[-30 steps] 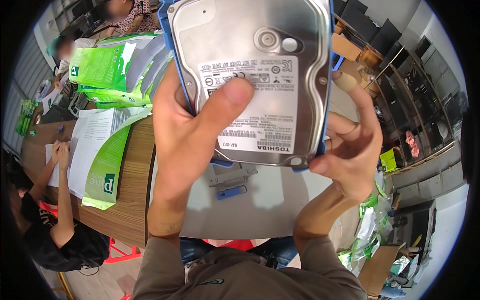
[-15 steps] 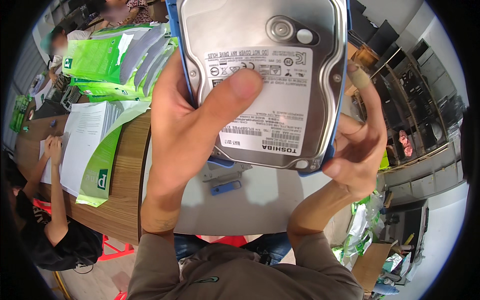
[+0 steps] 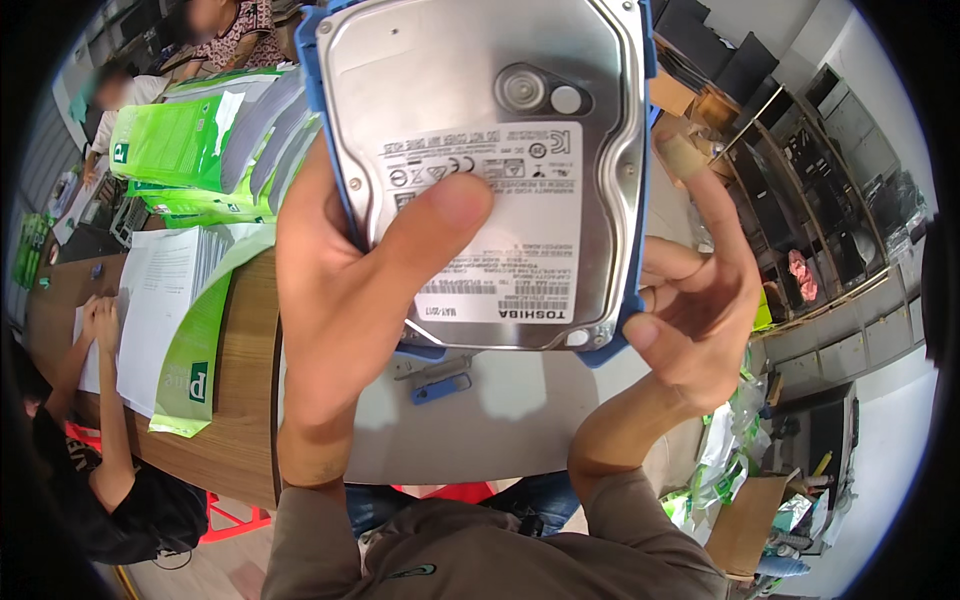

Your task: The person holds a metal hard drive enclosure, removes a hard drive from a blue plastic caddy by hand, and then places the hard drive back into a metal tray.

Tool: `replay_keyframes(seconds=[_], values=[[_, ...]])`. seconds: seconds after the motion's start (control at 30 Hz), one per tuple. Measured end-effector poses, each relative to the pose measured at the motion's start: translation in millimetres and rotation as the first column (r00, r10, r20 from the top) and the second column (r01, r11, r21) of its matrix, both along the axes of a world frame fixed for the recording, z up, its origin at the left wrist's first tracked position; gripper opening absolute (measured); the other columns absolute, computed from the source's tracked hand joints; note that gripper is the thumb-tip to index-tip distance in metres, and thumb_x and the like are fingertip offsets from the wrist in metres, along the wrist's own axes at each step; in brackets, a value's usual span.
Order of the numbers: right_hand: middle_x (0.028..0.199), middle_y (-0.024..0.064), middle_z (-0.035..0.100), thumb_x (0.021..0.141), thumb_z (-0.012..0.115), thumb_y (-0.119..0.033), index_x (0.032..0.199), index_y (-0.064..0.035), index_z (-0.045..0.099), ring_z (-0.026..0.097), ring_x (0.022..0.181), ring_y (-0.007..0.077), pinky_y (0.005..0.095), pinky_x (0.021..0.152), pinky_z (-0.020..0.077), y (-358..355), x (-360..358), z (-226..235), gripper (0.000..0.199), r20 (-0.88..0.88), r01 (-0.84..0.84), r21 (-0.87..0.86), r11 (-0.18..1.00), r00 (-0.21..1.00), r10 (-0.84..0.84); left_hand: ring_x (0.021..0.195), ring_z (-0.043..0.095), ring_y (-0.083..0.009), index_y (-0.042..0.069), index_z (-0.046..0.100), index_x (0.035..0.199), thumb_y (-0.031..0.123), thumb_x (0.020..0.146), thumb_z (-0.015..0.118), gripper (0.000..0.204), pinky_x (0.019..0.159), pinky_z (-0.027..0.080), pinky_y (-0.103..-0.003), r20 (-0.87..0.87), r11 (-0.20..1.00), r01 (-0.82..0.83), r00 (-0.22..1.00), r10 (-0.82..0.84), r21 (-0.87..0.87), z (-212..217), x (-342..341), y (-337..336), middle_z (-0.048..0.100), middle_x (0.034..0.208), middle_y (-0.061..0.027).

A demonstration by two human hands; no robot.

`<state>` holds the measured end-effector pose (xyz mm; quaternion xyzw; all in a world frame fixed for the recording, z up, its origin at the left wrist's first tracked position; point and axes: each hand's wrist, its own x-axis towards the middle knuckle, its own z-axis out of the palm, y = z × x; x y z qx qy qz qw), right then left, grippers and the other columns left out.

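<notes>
holding hard drive point(image 3: 470, 85), hands point(image 3: 345, 290) half curled, left thumb point(image 3: 425, 222) on label point(image 3: 535, 215)

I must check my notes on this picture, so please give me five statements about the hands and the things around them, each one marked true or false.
1. The left hand has its thumb over the white label of the hard drive. True.
2. The label's print is upright in this view. False: it is upside down.
3. The right hand is at the blue frame along the drive's edge. True.
4. A small blue piece lies on the pale table. True.
5. The paper stack is on the pale table. False: it is on the wooden table.
</notes>
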<state>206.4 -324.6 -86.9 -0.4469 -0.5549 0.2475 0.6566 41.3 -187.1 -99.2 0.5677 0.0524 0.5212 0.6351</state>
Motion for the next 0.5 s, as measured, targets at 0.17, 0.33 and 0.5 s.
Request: replay_keyframes(seconds=[0.17, 0.33, 0.5], values=[[0.113, 0.0343, 0.061, 0.072, 0.062, 0.008, 0.147, 0.0141, 0.002, 0.065, 0.105, 0.0370, 0.0383, 0.089, 0.0545, -3.7, -5.0, 1.9, 0.096, -0.034, 0.026, -0.029, 0.999, 0.999, -0.027, 0.091, 0.061, -0.0116, -0.005, 0.054, 0.123, 0.024, 0.086, 0.072, 0.050, 0.083, 0.048, -0.025, 0.013, 0.996, -0.055, 0.998, 0.054, 0.068, -3.3, 5.3, -1.3, 0.065, 0.107, -0.0098], [0.111, 0.0336, 0.063, 0.065, 0.059, 0.012, 0.146, 0.0153, 0.010, 0.067, 0.101, 0.0340, 0.0363, 0.086, 0.0564, -2.3, -7.6, 5.8, 0.094, -0.061, 0.051, -0.046, 0.998, 0.997, -0.053, 0.089, 0.062, -0.0119, -0.006, 0.054, 0.122, 0.025, 0.086, 0.072, 0.052, 0.082, 0.048, -0.025, -0.028, 0.984, -0.173, 0.984, 0.174, 0.042, -0.9, 6.6, -5.1, 0.065, 0.105, -0.0102], [0.110, 0.0330, 0.063, 0.061, 0.058, 0.014, 0.145, 0.0159, 0.011, 0.069, 0.098, 0.0327, 0.0345, 0.083, 0.0575, -3.9, -16.7, 7.4, 0.096, -0.021, 0.075, -0.006, 0.997, 0.997, -0.075, 0.089, 0.061, -0.0121, -0.007, 0.053, 0.122, 0.028, 0.086, 0.072, 0.054, 0.081, 0.048, -0.026, -0.011, 0.980, -0.181, 0.983, 0.183, 0.078, -2.5, 3.7, -1.0, 0.064, 0.105, -0.0108]])
